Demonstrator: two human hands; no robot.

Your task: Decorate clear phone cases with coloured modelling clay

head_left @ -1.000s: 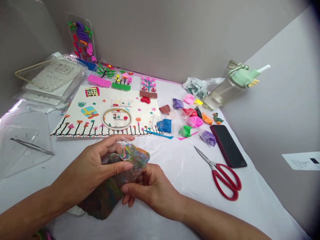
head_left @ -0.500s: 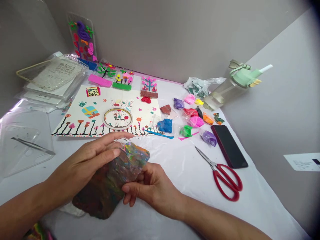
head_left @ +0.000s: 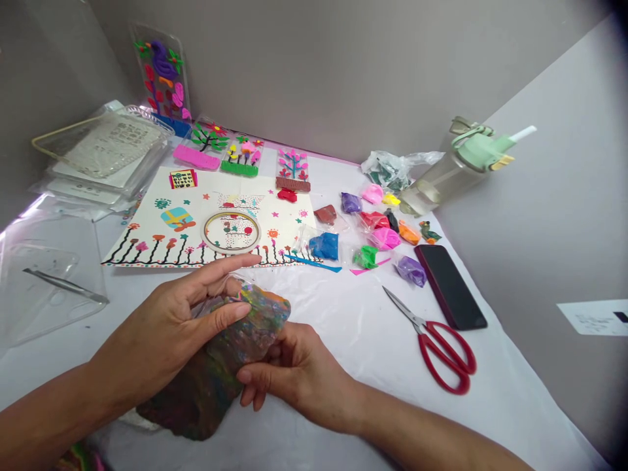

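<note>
Both my hands hold a flat, mottled multicolour slab of mixed clay [head_left: 223, 373] low over the white table. My left hand [head_left: 171, 327] lies over its upper left part, thumb pressed on the bright top end and fingers stretched along its far edge. My right hand [head_left: 294, 373] grips the slab's right edge from below, fingers curled under it. A thin clear plastic film seems to cling to the clay's top end.
Red-handled scissors [head_left: 434, 343] and a dark phone [head_left: 449, 288] lie to the right. Several small bags of coloured clay [head_left: 375, 235], a tape ring [head_left: 230, 232] on a decorated card, clay-decorated phone cases [head_left: 240, 160], clear cases and tweezers [head_left: 63, 284] at left, a green-lidded bottle [head_left: 451, 167].
My left thumb has slid from the slab's upper left back onto its bright top end, and the slab's lower end has sunk slightly. My right hand has stayed put.
</note>
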